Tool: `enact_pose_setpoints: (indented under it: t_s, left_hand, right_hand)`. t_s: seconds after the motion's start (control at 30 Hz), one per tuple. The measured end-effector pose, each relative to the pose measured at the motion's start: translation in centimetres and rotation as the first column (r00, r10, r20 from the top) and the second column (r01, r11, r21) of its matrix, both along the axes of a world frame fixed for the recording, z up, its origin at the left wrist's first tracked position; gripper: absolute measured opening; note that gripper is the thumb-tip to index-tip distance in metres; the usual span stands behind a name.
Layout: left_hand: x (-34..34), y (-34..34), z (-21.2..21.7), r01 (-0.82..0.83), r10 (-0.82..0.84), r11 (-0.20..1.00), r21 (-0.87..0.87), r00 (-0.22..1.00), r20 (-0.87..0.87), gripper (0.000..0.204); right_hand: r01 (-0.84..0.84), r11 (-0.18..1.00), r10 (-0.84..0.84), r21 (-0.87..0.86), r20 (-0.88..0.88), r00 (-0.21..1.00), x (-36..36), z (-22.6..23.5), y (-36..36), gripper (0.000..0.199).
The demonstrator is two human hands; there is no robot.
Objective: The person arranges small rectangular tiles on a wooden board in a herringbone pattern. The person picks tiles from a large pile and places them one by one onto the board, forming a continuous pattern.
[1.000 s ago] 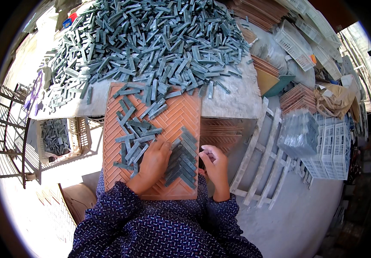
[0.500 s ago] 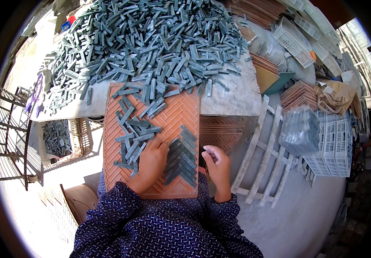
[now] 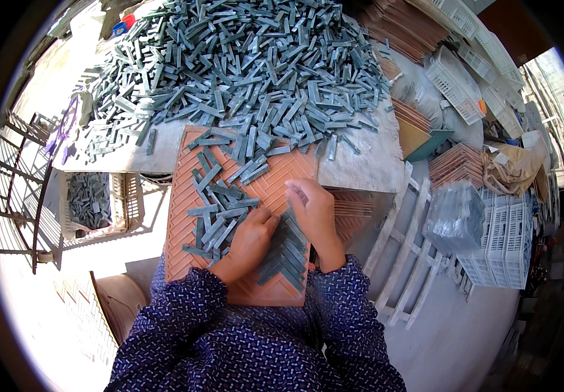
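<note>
An orange tray moulded with herringbone grooves rests against the table edge and over my lap. Dark grey-green stone strips sit in its grooves at the lower right, in a zigzag. Loose strips lie jumbled on its left and upper parts. My left hand is closed over the tray between the loose strips and the set ones, fingers curled down; anything in them is hidden. Above the set strips, my right hand has thumb and fingertips drawn together, and I cannot make out anything between them.
A large heap of stone strips covers the table ahead. At the left a crate holds more strips. A wooden slatted frame, stacked white crates and piled orange trays stand at the right.
My right hand has moved up and left from beside the tray to over the set strips. My left hand stays low over the tray, near the set strips. The whole view has shifted slightly.
</note>
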State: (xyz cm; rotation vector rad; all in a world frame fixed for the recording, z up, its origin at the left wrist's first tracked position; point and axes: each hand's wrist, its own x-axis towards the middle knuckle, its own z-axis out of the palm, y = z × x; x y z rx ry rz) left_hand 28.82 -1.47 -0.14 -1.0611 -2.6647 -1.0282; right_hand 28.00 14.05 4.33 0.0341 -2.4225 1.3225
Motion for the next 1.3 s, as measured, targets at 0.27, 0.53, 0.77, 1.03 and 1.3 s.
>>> enact_pose_setpoints:
  t_s: [0.27, 0.53, 0.77, 1.03, 1.3]
  left_hand:
    - [-2.4, -2.2, 2.8, -0.087, 0.084, 0.996, -0.011, 0.986, -0.144, 0.028]
    - [-3.7, -3.4, 2.2, -0.094, 0.094, 0.996, 0.010, 0.995, -0.044, 0.016]
    - [-2.2, -3.9, 2.3, -0.129, 0.130, 0.991, 0.041, 0.991, -0.022, 0.017]
    - [-3.9, -4.1, 2.2, -0.131, 0.140, 0.974, 0.187, 0.990, -0.034, 0.019]
    - [-4.5, -3.3, 1.9, -0.199, 0.199, 0.962, 0.188, 0.980, 0.018, 0.022]
  right_hand:
    - [-0.198, 0.954, 0.171, 0.224, 0.135, 0.976, -6.6, -2.7, -0.6, 0.015]
    - [-0.216, 0.872, 0.264, 0.439, -0.051, 0.963, -6.5, -2.9, 1.1, 0.021]
    - [-0.285, 0.846, 0.349, 0.451, -0.062, 0.935, -6.0, -3.2, -0.8, 0.017]
    - [-0.322, 0.904, 0.317, 0.280, 0.063, 0.946, -3.2, -2.4, 1.6, 0.016]
    - [-0.315, 0.857, 0.312, 0.409, 0.075, 0.947, -1.7, -2.3, 0.0, 0.014]
